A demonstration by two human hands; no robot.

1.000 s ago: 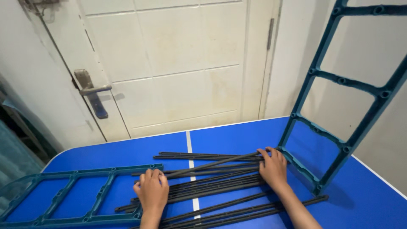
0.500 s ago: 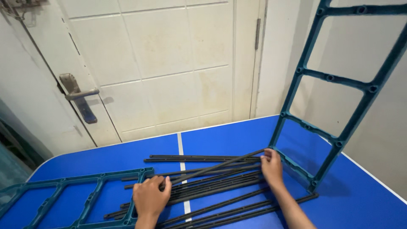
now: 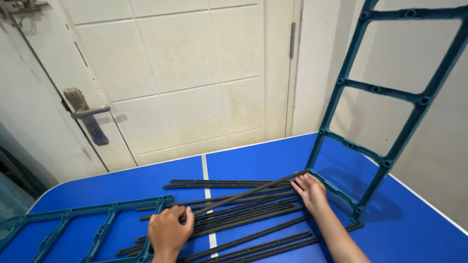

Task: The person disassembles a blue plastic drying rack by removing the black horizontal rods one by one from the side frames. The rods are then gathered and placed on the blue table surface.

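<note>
Upright teal frame (image 3: 385, 92) blocks the right; blue table (image 3: 146, 180) beyond rods (image 3: 234, 214) lies open.

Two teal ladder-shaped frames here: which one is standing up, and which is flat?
The frame at the right stands upright, leaning at the wall, beside the right hand. The other frame lies flat on the blue table, by the left hand.

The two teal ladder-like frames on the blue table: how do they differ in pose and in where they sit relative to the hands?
The right frame stands upright, leaning toward the wall; the left frame lies flat on the blue table. The right frame's lower end sits just beyond the right hand, while the left frame's near corner lies under or beside the left hand. Both are teal, with cross rungs and small holes, and both flank the black rods.
</note>
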